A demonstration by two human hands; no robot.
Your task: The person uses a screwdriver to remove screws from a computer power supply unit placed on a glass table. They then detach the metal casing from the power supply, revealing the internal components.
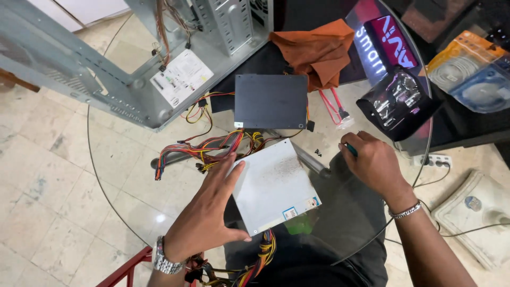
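The left hand [204, 212] lies flat with fingers [234, 172] spread open against the 9 o'clock edge of the grey power supply box [273, 186], which sits mid-frame on the round glass surface [133, 175]. The right hand [372, 162], at 3 o'clock from the box, has its fingers closed around a teal-handled tool [350, 150]. 1 dark power supply [271, 101] rests at 12 o'clock, coloured wiring [207, 149] between them. Pressing the box firmly should stop it sliding on glass; loose screws [317, 152] sit near.
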